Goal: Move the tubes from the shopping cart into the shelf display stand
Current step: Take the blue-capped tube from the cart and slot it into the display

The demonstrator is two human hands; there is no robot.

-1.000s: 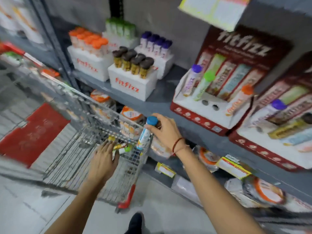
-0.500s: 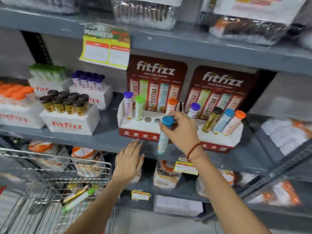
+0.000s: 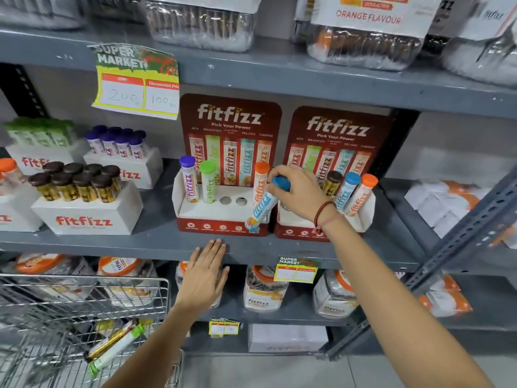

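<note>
Blue-capped white cardboard tube (image 3: 261, 210), pinched at its cap by the right hand (image 3: 298, 193) and tilted just left of it, should be stood upright over an empty hole (image 3: 241, 201) in the red-and-white display stand (image 3: 223, 226) while the left hand (image 3: 205, 278), spread and empty, hovers below.

Glossy plastic tube (image 3: 261, 210), shiny wire-metal shopping cart (image 3: 84, 303), matt (painted) metal shelf (image 3: 140, 242)

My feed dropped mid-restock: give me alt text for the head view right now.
The right hand holds a blue-capped tube tilted over the left red display stand, which has two empty holes between its green-capped tube and orange-capped tube. The open left hand hovers at the shelf edge; more tubes lie in the cart.
</note>
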